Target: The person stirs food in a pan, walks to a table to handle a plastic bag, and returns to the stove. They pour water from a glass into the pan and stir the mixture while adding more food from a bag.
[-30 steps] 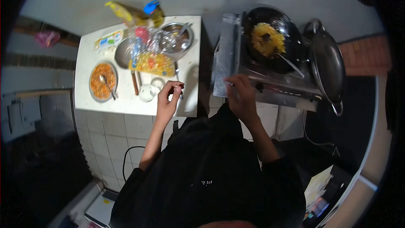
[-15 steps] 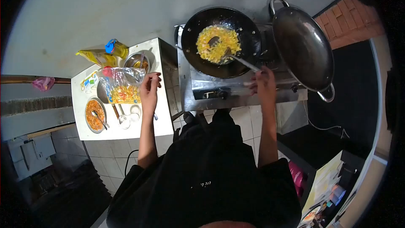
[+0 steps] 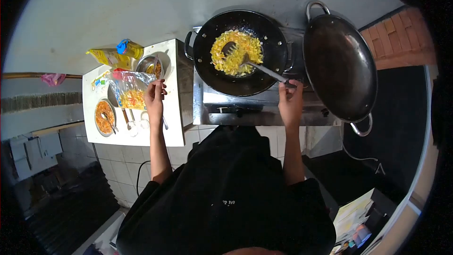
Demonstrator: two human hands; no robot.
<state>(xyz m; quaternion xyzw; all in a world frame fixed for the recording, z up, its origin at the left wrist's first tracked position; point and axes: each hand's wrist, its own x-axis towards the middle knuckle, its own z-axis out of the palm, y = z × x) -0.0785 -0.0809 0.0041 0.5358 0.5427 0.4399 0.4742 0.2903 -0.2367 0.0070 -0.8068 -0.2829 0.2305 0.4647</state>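
My right hand (image 3: pixel 290 99) pinches the handle end of a long spatula (image 3: pixel 266 70). The spatula's head rests among yellow chopped vegetables (image 3: pixel 238 54) in a black wok (image 3: pixel 255 84) on the stove. My left hand (image 3: pixel 155 98) hovers over the white table's right side, fingers loosely bent, and nothing shows in them. Just left of it, a clear plastic bag (image 3: pixel 127 81) of chopped yellow and orange vegetables lies on the table, partly overlapped by the hand in view. A metal bowl (image 3: pixel 159 70) with a utensil in it stands behind the hand.
A large empty two-handled wok (image 3: pixel 339 61) leans at the right of the steel stove (image 3: pixel 236 115). On the white table (image 3: pixel 167 134) are a bowl of orange food (image 3: pixel 104 115) with a spoon, a yellow packet (image 3: pixel 104 56) and a blue-capped bottle (image 3: pixel 132 49).
The camera view has shifted slightly. My right hand has moved a little left with the spatula, and the vegetables are stirred into a different shape. My left hand stays near the bag.
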